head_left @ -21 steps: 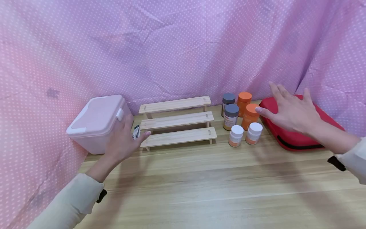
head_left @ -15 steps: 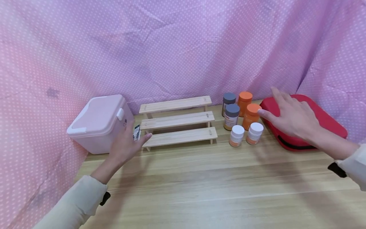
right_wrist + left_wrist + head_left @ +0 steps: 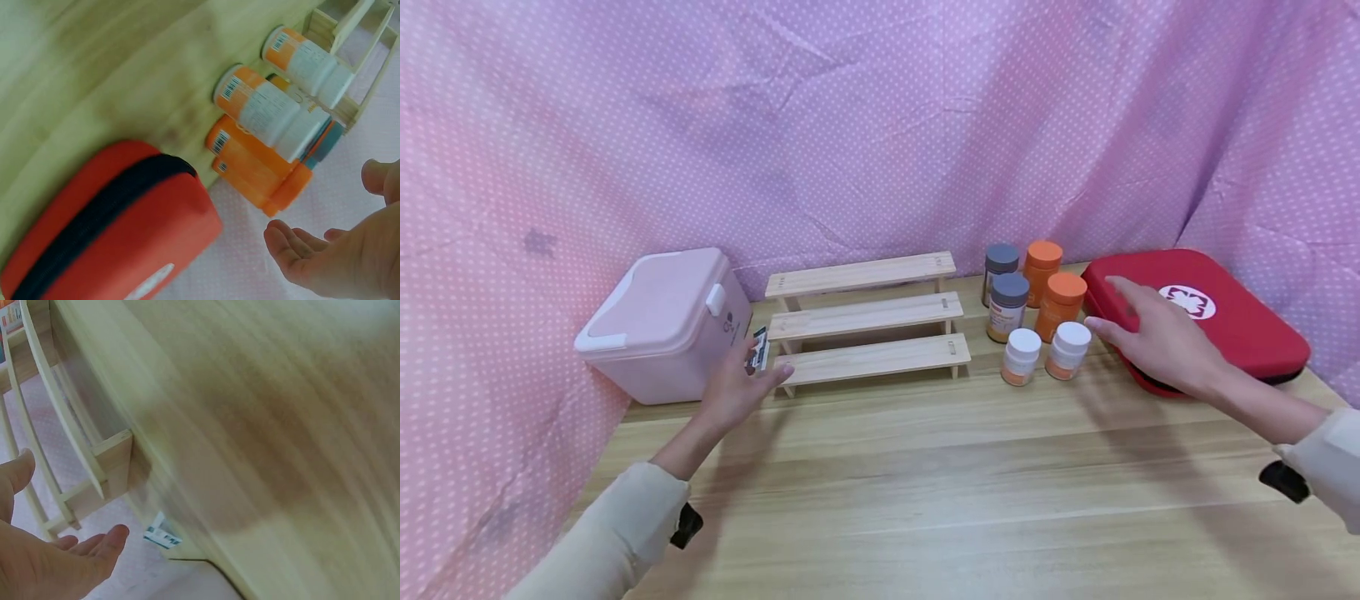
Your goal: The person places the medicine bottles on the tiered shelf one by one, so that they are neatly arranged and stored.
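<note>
My left hand hovers with loosely spread fingers between a pink lidded box and the left end of a three-step wooden rack. It holds nothing. In the left wrist view its fingers are apart from the rack end. Over the near left part of a red zip case with a white emblem is my right hand, its fingers relaxed and nothing in it. Its thumb is close to a white-capped bottle. Beside that bottle stands another white-capped bottle.
Two orange bottles and two grey-capped bottles stand behind the white-capped ones. A small printed card is between the box and the rack. The wooden table stretches toward me; a pink dotted cloth hangs behind.
Both hands have drawn back a little toward me. The right hand has also dropped lower, uncovering the white emblem on the red case, and its fingers have relaxed.
</note>
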Demonstrator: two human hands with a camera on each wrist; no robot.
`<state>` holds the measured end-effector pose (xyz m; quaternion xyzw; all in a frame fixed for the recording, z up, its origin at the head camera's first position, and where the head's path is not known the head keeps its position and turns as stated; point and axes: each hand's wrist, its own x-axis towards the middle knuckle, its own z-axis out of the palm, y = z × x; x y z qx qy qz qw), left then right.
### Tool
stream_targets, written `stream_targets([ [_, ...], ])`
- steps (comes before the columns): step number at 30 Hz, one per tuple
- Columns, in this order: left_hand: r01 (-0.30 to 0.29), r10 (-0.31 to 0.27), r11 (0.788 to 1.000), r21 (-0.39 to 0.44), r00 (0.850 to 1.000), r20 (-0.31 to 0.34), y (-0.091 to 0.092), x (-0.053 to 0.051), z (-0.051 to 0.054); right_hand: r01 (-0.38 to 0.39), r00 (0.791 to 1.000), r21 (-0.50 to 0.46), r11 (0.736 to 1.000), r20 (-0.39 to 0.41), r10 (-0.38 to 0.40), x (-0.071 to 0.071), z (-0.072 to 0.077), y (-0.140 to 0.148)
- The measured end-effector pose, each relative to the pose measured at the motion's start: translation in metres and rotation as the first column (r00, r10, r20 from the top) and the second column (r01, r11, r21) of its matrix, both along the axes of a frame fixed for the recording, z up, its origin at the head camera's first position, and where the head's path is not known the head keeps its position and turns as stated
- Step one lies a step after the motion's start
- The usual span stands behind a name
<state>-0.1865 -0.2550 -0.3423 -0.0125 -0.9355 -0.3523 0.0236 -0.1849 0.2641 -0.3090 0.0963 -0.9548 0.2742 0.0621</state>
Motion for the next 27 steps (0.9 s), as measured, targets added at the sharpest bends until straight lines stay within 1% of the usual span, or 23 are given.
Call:
stream_targets([
  [2,0.007,-0.008,1.000,0.030,1.000,0.018,-0.001,-0.001,-0.004,-0.002,1.000,-0.005,1.000,0.006,0.002,0.000,-0.004,0.000],
  [7,-0.007,0.004,0.998,0.055,0.998,0.065,-0.003,-0.005,-0.011,-0.003,0.999,-0.007,1.000,0.034,0.003,0.000,-0.012,0.000],
  [14,-0.010,-0.005,0.993,0.119,0.992,0.124,-0.004,-0.009,-0.021,-0.046,0.997,-0.051,0.998,0.063,0.049,-0.001,-0.024,0.001],
  [19,-0.027,0.007,0.992,0.126,0.988,0.156,-0.006,-0.011,-0.024,-0.069,0.995,-0.086,0.994,0.067,0.075,-0.002,-0.030,0.000],
  [23,-0.025,-0.004,0.988,0.152,0.983,0.184,-0.007,-0.014,-0.026,-0.070,0.993,-0.100,0.993,0.087,0.079,-0.004,-0.032,-0.002],
  [27,-0.030,-0.015,0.983,0.183,0.971,0.237,-0.009,-0.018,-0.027,-0.072,0.990,-0.113,0.991,0.112,0.085,-0.006,-0.034,-0.004],
])
